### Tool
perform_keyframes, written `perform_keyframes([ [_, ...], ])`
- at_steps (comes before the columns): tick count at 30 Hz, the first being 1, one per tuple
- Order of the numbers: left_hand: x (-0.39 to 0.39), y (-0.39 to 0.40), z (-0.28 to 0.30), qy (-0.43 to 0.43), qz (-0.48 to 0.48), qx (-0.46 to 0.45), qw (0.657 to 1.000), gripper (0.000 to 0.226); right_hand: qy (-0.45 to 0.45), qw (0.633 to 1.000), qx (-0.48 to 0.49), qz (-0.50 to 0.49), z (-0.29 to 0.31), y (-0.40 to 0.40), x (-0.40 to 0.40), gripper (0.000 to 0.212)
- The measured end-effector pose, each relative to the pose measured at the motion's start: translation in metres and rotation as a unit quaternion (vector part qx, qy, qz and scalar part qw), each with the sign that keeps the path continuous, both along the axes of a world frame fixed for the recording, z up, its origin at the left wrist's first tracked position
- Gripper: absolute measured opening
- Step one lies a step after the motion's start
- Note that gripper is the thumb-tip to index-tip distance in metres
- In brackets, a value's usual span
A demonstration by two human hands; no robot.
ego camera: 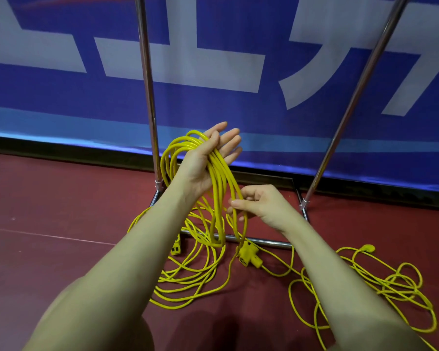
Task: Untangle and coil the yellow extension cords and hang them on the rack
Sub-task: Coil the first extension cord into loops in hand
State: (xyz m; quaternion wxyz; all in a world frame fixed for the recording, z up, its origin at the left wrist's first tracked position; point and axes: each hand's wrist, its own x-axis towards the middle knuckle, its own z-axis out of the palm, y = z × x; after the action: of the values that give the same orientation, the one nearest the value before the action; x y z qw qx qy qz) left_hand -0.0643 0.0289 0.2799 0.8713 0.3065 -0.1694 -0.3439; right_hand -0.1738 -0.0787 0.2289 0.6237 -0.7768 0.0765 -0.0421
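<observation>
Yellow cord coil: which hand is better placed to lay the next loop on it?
Probably the right hand: it already pinches the strand running down to the loose cord on the floor. The left hand is occupied carrying the coil across its open palm.

Glossy yellow plastic-sheathed cords point(221, 188), shiny chrome metal rack point(147, 84), matt red floor point(61, 198).
</observation>
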Motion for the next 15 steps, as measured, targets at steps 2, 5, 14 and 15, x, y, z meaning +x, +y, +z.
perform_keyframes([
  [2, 0.002, 0.001, 0.002, 0.008, 0.009, -0.010, 1.000, 0.022, 0.003, 1.000, 0.018, -0.026, -0.001, -0.001, -0.001, 0.007],
  [5, 0.011, 0.005, 0.005, 0.029, 0.034, -0.039, 0.998, 0.022, -0.005, 0.997, 0.049, -0.062, -0.003, -0.001, -0.003, 0.006],
  [14, 0.002, 0.005, -0.002, 0.001, -0.007, 0.011, 1.000, 0.021, -0.092, 0.994, 0.007, -0.052, 0.012, 0.011, 0.003, 0.019],
  [15, 0.001, 0.005, -0.002, 0.006, -0.011, 0.012, 1.000, 0.021, -0.089, 0.994, 0.009, -0.055, 0.012, 0.011, 0.003, 0.018],
])
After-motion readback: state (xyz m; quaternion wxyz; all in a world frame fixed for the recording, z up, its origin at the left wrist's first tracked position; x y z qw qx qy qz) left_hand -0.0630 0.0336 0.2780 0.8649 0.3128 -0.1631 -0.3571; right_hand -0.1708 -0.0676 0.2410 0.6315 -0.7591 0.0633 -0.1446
